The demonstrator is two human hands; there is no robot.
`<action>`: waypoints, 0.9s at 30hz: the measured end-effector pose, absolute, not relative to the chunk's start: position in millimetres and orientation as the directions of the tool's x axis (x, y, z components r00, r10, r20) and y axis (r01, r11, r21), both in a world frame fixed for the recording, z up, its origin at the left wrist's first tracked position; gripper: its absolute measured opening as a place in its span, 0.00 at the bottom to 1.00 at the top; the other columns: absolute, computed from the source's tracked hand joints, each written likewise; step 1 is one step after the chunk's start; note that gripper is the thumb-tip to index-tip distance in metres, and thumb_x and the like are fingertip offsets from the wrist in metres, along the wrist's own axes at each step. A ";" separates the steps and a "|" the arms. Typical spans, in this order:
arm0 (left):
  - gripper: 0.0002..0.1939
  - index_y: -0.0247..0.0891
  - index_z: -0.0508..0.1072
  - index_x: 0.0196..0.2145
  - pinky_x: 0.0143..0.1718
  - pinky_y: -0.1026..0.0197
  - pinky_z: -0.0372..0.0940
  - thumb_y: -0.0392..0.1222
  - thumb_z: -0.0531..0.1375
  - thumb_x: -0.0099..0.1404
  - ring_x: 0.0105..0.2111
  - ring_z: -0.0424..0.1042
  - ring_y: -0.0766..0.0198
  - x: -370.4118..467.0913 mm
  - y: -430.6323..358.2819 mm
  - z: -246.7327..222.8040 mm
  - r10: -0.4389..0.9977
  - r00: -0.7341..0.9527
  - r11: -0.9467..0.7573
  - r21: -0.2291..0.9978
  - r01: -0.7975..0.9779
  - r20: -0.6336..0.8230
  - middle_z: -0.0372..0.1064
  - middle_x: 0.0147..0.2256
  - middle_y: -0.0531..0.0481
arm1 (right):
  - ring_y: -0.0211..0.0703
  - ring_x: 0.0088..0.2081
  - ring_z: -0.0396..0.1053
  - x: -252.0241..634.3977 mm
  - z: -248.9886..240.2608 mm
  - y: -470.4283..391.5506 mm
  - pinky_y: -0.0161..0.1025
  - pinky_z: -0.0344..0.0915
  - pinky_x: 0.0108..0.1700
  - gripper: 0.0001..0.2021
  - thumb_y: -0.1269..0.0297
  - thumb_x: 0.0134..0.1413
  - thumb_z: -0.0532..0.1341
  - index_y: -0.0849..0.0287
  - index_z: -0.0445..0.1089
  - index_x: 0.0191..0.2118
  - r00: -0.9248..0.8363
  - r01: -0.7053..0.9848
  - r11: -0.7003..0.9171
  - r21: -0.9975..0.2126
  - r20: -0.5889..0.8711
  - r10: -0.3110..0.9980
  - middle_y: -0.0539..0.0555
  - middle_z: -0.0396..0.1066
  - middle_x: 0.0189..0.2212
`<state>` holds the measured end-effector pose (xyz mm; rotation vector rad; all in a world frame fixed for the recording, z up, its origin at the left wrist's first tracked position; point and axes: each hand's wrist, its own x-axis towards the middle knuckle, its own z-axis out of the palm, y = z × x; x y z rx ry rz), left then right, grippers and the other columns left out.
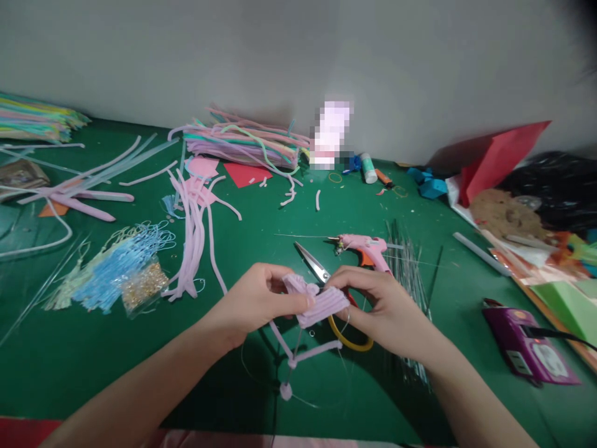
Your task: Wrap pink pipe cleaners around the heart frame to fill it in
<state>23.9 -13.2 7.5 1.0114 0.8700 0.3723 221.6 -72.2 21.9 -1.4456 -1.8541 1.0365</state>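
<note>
A ribbed lavender pipe-cleaner piece (321, 308) is between my two hands above the green table. My left hand (261, 298) pinches its left side, thumb across the front. At the right edge, my right hand (377, 302) has its fingers and thumb closed on the piece; the fingertips are partly hidden. Lavender pipe-cleaner strips (310, 354) on thin wire hang below, with a small lavender ball (286, 391) at the bottom. Scissors (316, 266) with a yellow-and-red handle lie behind and partly under my right hand. Just beyond it is a pink glue gun (366, 244).
Thin metal wires (410, 267) lie right of the glue gun, and a purple device (532, 345) with a cable sits farther right. Leftward are blue tassels (114, 267), a bag of gold bits (143, 286) and lavender pipe cleaners (191, 242). A pipe-cleaner bundle (242, 146) lies by the wall.
</note>
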 end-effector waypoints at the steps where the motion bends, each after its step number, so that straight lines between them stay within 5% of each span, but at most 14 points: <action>1: 0.06 0.33 0.74 0.24 0.28 0.70 0.58 0.37 0.68 0.50 0.25 0.65 0.72 23.7 -13.0 7.4 0.636 0.620 0.507 0.855 0.113 -0.459 0.69 0.22 0.56 | 0.39 0.31 0.68 221.7 21.9 -72.4 0.36 0.62 0.34 0.05 0.73 0.52 0.58 0.58 0.71 0.32 -0.262 0.531 0.115 -0.840 -0.033 0.964 0.52 0.72 0.30; 27: 0.06 0.34 0.78 0.23 0.29 0.69 0.60 0.34 0.71 0.45 0.24 0.67 0.71 21.4 -14.4 5.1 0.591 0.645 0.584 0.809 0.074 -0.485 0.72 0.22 0.55 | 0.38 0.32 0.67 221.9 17.6 -71.0 0.35 0.63 0.35 0.09 0.77 0.54 0.54 0.57 0.67 0.32 -0.285 0.557 0.152 -0.816 -0.016 0.958 0.51 0.71 0.30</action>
